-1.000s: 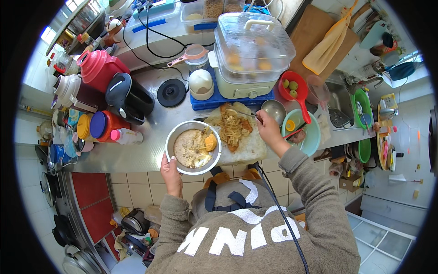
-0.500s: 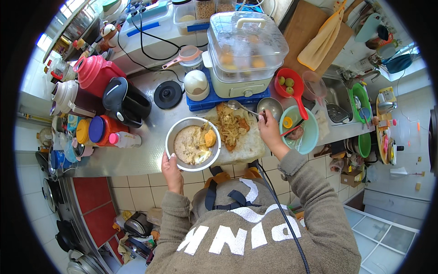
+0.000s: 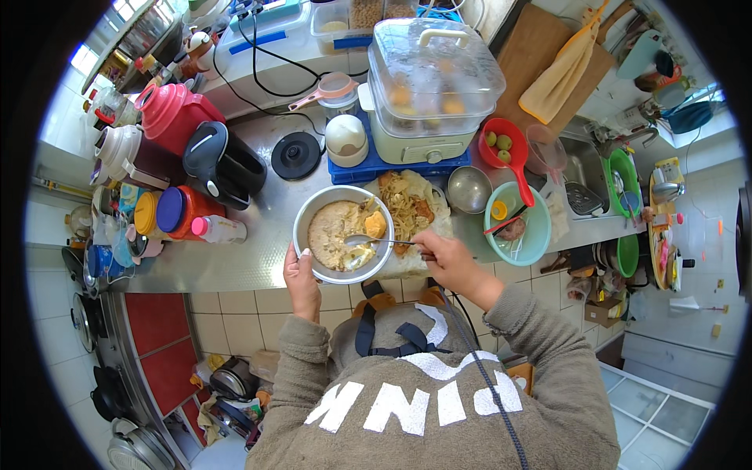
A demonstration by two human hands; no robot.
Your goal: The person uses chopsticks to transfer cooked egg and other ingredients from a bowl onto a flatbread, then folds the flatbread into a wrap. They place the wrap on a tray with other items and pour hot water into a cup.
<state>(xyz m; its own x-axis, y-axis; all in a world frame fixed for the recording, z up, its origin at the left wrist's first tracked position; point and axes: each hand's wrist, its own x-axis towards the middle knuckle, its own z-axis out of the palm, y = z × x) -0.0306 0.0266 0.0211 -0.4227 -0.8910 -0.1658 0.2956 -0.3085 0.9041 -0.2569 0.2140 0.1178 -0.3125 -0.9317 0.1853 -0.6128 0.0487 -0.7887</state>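
Observation:
At the counter's front edge, my left hand point(image 3: 302, 283) is closed on the rim of a round pale bowl point(image 3: 343, 276). Thick beige porridge point(image 3: 333, 227) fills it, along with some shredded vegetables and an orange-yellow lump point(image 3: 375, 225). My right hand point(image 3: 453, 265) grips the handle of a metal spoon point(image 3: 385, 241), whose head dips into the porridge. Just right of the bowl, a heap of shredded vegetables point(image 3: 407, 204) lies over browned pieces on a pale sheet or board. The sheet or board's exact kind is hard to tell.
Behind stands an electric steamer point(image 3: 427, 141) with a clear lid. On the right are a small metal bowl point(image 3: 469, 190), a red ladle point(image 3: 513, 160) holding green fruits, and a mint-green basin point(image 3: 535, 244). A black kettle point(image 3: 227, 168) and several jars crowd the left.
My right hand has brought the spoon leftward from beside the small metal bowl into the porridge. The view has shifted slightly; my left hand still holds the bowl.

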